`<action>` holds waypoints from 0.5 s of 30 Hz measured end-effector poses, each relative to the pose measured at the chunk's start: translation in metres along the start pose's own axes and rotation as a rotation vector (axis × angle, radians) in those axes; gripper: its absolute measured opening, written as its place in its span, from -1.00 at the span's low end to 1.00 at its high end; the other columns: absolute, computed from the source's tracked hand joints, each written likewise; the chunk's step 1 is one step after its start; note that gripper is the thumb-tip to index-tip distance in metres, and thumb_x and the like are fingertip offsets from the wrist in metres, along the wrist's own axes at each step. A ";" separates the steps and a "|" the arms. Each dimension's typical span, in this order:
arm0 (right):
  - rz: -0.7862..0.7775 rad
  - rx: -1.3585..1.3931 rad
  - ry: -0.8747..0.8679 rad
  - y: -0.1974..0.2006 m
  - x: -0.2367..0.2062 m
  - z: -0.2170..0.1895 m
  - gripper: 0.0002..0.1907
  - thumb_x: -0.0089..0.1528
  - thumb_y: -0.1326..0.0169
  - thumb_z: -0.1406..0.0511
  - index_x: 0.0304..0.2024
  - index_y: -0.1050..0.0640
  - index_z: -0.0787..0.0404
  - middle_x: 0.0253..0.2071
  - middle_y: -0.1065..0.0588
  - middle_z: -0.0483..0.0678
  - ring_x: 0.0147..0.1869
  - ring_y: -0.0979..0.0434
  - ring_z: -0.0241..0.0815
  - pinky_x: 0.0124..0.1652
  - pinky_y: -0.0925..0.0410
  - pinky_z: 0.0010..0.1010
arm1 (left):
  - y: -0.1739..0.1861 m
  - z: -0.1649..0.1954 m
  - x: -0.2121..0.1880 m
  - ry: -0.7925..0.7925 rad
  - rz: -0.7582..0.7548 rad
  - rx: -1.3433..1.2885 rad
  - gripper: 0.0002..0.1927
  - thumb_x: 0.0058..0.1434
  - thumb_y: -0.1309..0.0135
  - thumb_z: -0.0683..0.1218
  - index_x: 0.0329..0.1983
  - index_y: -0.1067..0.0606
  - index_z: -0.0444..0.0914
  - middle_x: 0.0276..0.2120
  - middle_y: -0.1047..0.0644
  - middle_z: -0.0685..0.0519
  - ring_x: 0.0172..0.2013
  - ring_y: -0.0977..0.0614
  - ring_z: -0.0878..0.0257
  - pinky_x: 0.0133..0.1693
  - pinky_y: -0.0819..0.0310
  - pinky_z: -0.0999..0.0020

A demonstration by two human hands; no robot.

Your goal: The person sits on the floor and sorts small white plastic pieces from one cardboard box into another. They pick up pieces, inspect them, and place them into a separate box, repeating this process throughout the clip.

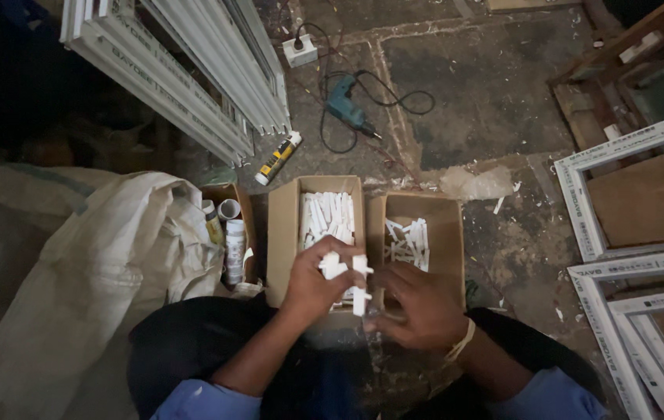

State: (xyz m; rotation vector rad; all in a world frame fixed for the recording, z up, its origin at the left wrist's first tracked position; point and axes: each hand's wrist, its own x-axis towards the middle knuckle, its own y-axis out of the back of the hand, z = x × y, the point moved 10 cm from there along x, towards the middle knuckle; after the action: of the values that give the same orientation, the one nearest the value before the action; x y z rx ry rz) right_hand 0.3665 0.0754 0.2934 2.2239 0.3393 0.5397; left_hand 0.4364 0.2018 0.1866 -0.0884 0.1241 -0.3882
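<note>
My left hand (312,284) grips a bunch of small white plastic pieces (345,268) over the near end of a cardboard box (283,233) that is packed with the same white pieces (327,214). My right hand (417,307) is just to the right, low over the near edge of a second cardboard box (447,233) holding a smaller pile of white pieces (409,243); its fingers are curled and reach toward the bunch, and whether it holds anything is unclear.
A third box (242,204) with sealant tubes stands to the left beside a large white sack (106,272). On the floor beyond lie a sealant cartridge (279,157), a blue power drill (346,107) with cable, and a socket block (299,50). White window frames lean at the left (184,70) and right (627,233).
</note>
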 end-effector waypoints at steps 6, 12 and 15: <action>-0.006 0.035 -0.196 -0.002 -0.007 0.030 -0.74 0.28 -0.09 0.16 -0.08 -0.52 0.16 -0.32 -0.54 0.04 -0.29 -0.62 0.04 -0.29 -0.42 -0.18 | -0.026 0.024 -0.008 -0.100 -0.204 0.145 -0.66 0.00 -0.39 -0.29 -0.13 -0.64 -0.26 -0.33 -0.62 0.10 -0.23 -0.64 0.37 -0.13 -0.54 0.44; -0.037 0.053 -0.095 -0.003 -0.003 0.016 -0.73 0.31 0.01 0.21 -0.02 -0.51 0.21 -0.27 -0.55 0.09 -0.26 -0.59 0.13 -0.30 -0.38 -0.09 | -0.029 0.038 -0.011 -0.114 -0.182 0.178 -0.62 -0.03 -0.34 -0.32 -0.10 -0.63 -0.27 -0.30 -0.65 0.06 -0.24 -0.65 0.37 -0.16 -0.58 0.42; -0.048 0.124 -0.047 0.001 0.003 0.011 -0.71 0.34 0.02 0.24 0.02 -0.49 0.27 -0.23 -0.54 0.11 -0.22 -0.58 0.16 -0.27 -0.39 -0.08 | -0.027 0.057 -0.012 -0.265 -0.130 0.202 -0.63 0.03 -0.28 -0.34 -0.05 -0.63 -0.28 -0.23 -0.68 0.05 -0.22 -0.67 0.38 -0.13 -0.59 0.42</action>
State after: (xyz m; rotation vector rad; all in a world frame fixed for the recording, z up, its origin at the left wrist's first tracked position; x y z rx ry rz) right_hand 0.3742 0.0690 0.2883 2.3373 0.4107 0.4512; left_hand 0.4237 0.1854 0.2475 0.0518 -0.1832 -0.5125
